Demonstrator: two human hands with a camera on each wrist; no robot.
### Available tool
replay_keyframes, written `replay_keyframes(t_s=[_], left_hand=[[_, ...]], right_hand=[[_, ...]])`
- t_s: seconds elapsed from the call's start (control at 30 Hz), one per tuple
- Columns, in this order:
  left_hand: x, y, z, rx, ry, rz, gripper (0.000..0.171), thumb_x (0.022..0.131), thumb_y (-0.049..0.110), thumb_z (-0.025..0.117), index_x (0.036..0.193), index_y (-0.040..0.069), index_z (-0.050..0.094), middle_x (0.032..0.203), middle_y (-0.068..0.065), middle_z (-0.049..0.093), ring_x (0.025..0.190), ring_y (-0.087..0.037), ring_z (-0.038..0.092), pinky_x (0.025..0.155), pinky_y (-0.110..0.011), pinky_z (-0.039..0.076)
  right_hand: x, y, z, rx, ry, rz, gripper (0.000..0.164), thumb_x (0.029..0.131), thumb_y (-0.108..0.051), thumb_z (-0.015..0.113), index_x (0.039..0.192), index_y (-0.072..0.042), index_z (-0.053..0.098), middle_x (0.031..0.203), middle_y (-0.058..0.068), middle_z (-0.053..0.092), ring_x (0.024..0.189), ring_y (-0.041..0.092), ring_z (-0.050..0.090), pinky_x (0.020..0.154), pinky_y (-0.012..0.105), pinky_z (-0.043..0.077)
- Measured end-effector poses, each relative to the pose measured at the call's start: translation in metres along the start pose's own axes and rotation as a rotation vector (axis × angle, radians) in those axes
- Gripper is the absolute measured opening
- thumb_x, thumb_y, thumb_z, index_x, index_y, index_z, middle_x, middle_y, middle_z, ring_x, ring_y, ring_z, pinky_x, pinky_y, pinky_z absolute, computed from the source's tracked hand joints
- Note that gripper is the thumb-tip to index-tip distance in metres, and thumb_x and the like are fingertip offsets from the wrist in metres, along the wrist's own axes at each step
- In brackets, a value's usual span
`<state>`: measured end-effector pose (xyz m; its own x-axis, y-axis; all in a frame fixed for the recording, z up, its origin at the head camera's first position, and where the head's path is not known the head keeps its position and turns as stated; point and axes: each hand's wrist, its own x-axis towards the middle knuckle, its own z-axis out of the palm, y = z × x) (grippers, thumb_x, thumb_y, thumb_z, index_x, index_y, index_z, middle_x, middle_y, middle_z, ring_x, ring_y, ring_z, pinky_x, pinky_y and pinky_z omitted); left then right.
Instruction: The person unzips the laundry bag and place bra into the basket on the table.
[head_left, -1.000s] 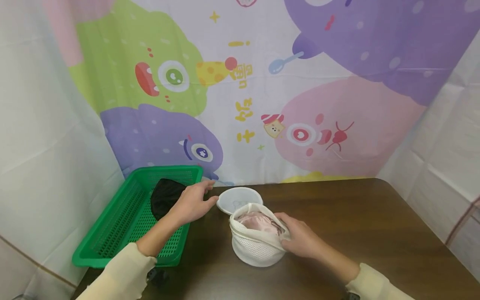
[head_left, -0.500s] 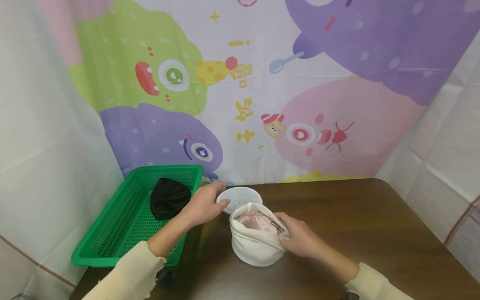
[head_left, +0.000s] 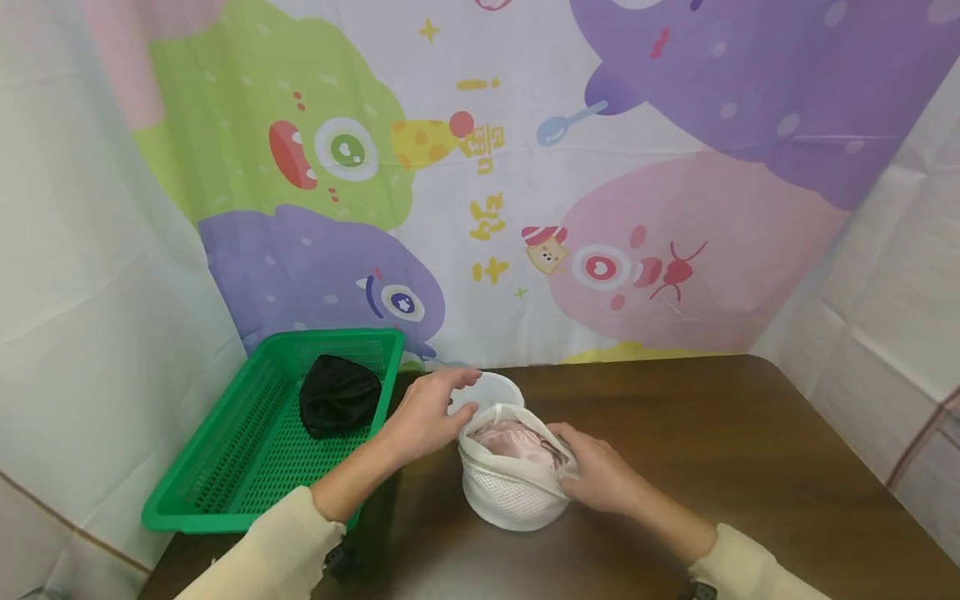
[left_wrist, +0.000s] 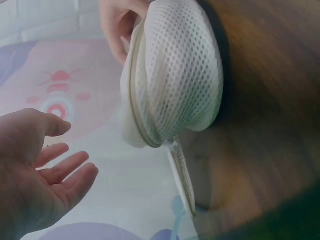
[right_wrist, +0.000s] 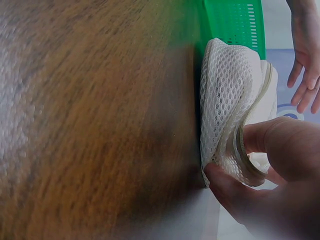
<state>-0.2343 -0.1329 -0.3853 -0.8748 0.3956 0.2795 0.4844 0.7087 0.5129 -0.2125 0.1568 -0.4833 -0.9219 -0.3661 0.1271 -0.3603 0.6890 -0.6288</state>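
Observation:
A round white mesh laundry bag (head_left: 513,500) stands on the table with its zipped top undone. Its round lid (head_left: 498,390) lies folded back behind it. Pink fabric (head_left: 517,443) fills the inside, and its kind cannot be made out. My right hand (head_left: 603,473) pinches the bag's rim on the right side, thumb and fingers about the zipper edge in the right wrist view. Hovering at the upper left of the bag, my left hand (head_left: 429,418) has loosely spread fingers. The left wrist view shows this hand (left_wrist: 45,167) apart from the bag, holding nothing.
A green plastic basket (head_left: 198,523) with slotted sides stands at the left of the brown table (head_left: 675,433). Inside it lies a black cloth item (head_left: 339,397). A cartoon-printed curtain (head_left: 510,325) hangs directly behind the table.
My left hand has moved right, from beside the basket's edge to over the lid, close to the bag's rim. The right hand and the bag have stayed in place.

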Motion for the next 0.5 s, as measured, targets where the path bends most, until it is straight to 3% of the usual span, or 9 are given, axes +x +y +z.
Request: replay_keyframes(t_s=[0.17, 0.33, 0.5], left_hand=[[-0.002, 0.002, 0.009, -0.007, -0.01, 0.031, 0.041, 0.101, 0.009, 0.078, 0.142, 0.001, 0.073, 0.14, -0.017, 0.08, 0.126, -0.037, 0.078, 0.106, -0.055, 0.065], [-0.004, 0.002, 0.02, 0.046, -0.023, 0.095, 0.041, 0.096, 0.006, 0.084, 0.136, 0.001, 0.076, 0.136, -0.016, 0.082, 0.129, -0.035, 0.077, 0.112, -0.056, 0.062], [-0.008, 0.001, 0.033, 0.001, -0.057, 0.078, 0.039, 0.095, 0.004, 0.085, 0.133, 0.001, 0.078, 0.133, -0.016, 0.083, 0.129, -0.034, 0.077, 0.111, -0.054, 0.063]], right_hand=[[0.001, 0.009, 0.003, -0.003, 0.03, -0.045, 0.072, 0.076, 0.0, 0.078, 0.147, -0.008, 0.064, 0.132, 0.016, 0.079, 0.104, 0.026, 0.07, 0.086, 0.043, 0.057], [0.0, -0.001, -0.002, 0.002, -0.004, -0.002, 0.074, 0.076, 0.001, 0.081, 0.148, -0.008, 0.065, 0.137, 0.015, 0.078, 0.11, 0.027, 0.072, 0.09, 0.044, 0.057], [0.001, -0.004, -0.002, -0.014, -0.021, 0.02, 0.075, 0.077, 0.002, 0.082, 0.149, -0.008, 0.064, 0.138, 0.013, 0.078, 0.108, 0.023, 0.07, 0.088, 0.04, 0.056]])
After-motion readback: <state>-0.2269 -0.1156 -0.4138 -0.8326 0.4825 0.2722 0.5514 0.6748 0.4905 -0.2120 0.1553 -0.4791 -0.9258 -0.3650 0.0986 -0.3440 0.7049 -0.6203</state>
